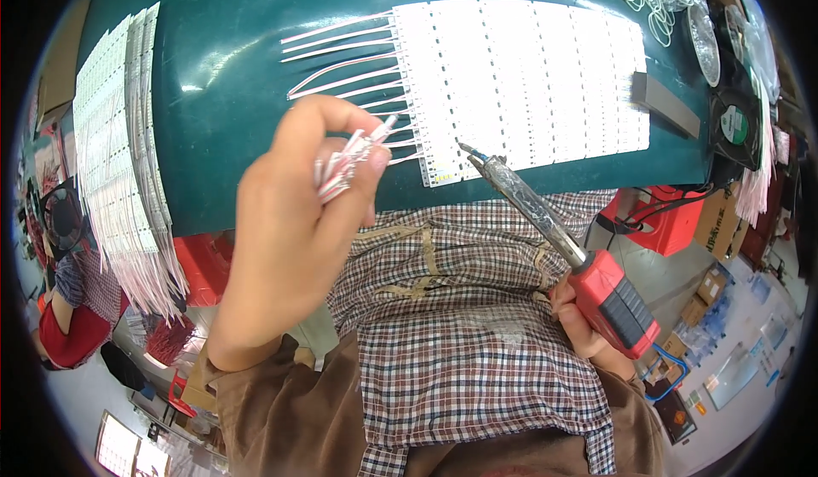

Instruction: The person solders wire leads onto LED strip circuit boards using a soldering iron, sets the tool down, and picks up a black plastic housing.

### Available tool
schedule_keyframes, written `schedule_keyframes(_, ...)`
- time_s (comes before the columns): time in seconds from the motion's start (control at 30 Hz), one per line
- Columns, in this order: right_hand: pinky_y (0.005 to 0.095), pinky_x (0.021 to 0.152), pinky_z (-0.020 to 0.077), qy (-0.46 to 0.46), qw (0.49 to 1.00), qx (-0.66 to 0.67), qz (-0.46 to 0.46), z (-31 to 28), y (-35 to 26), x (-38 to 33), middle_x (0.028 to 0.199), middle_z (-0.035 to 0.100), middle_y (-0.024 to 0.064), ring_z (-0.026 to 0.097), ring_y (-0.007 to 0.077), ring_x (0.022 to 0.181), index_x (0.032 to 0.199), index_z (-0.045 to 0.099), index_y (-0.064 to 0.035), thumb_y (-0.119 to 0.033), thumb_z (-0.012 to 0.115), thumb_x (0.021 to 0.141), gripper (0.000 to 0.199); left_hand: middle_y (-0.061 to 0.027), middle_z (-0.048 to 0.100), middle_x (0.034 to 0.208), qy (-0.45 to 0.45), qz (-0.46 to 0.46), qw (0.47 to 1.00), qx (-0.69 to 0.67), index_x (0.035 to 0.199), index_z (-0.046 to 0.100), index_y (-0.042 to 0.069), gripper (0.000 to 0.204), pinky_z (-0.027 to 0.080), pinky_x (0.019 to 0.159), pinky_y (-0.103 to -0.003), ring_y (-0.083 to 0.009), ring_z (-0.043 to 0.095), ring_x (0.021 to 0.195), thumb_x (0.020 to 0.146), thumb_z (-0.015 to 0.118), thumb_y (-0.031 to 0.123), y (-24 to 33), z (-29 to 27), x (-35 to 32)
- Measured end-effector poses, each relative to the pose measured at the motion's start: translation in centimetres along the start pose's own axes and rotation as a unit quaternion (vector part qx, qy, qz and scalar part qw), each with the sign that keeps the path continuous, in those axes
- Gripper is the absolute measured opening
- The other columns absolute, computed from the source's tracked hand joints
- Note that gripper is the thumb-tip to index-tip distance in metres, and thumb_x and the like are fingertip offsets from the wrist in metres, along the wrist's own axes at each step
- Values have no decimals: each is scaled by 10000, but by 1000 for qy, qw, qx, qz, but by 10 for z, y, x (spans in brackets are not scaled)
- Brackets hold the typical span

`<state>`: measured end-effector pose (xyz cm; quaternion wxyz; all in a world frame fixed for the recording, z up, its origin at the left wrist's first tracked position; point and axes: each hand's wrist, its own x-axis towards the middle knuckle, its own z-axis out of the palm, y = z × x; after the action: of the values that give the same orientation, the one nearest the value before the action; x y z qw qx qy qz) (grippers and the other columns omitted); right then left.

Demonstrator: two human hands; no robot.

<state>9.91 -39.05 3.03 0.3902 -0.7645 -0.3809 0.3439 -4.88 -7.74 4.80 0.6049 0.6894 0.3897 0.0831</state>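
Here, pinching wires (341, 170) in the left hand (281, 194), gripping a soldering iron (569, 244) in the right hand (579, 319); steady its tip (475, 153), seemingly above near white strips (545, 140).

1. Centre-left of the frame: the person's left hand (285, 208) pinches a bundle of short white and red wires (345, 163) between thumb and fingers.
2. Lower right: the right hand (575, 317) grips a red-and-black soldering tool (618, 302) — its tip points up-left over the white panel (528, 85); contact there cannot be told.
3. Upper centre: that panel lies on the green table (226, 115), thin wires (341, 46) running from its left edge, a grey bar (669, 109) at its right end.
4. Left: stacked strip boards (111, 110) — pale wires hang below.
5. Bottom centre: a checked apron (477, 375).
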Motion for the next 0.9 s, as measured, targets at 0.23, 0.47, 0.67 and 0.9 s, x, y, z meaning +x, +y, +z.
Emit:
schedule_keyframes(0.23, 370, 658, 593, 24, 999, 20, -18, 5, 2, 0, 767, 639, 149, 690, 333, 677, 844, 669, 16, -59, 737, 617, 248, -71, 618, 658, 16, 26, 998, 53, 890, 609, 15, 130, 445, 532, -311, -146, 597, 559, 916, 690, 113, -30, 16, 3)
schedule_keyframes(0.47, 371, 650, 591, 9, 979, -129, -155, -2, -16, 22, 775, 650, 154, 694, 333, 687, 846, 678, 9, -73, 771, 607, 269, -98, 617, 658, 29, 43, 992, 112, 871, 638, 35, 122, 438, 525, -327, -234, 586, 541, 871, 725, 121, -32, 25, -3)
schedule_keyframes(0.67, 360, 640, 585, -13, 977, -145, -157, -1, -30, 34, 792, 662, 167, 696, 326, 691, 888, 686, 35, -70, 776, 626, 296, -102, 611, 648, 37, 50, 990, 124, 799, 643, 38, 152, 432, 513, -338, -241, 587, 531, 862, 734, 142, -33, 30, -3)
schedule_keyframes(0.9, 349, 632, 582, -24, 978, -123, -165, -1, -28, 38, 791, 664, 165, 694, 311, 668, 885, 682, 44, -64, 766, 638, 282, -106, 607, 647, 34, 42, 990, 133, 789, 639, 32, 164, 430, 517, -345, -250, 584, 544, 872, 716, 150, -29, 31, 0)
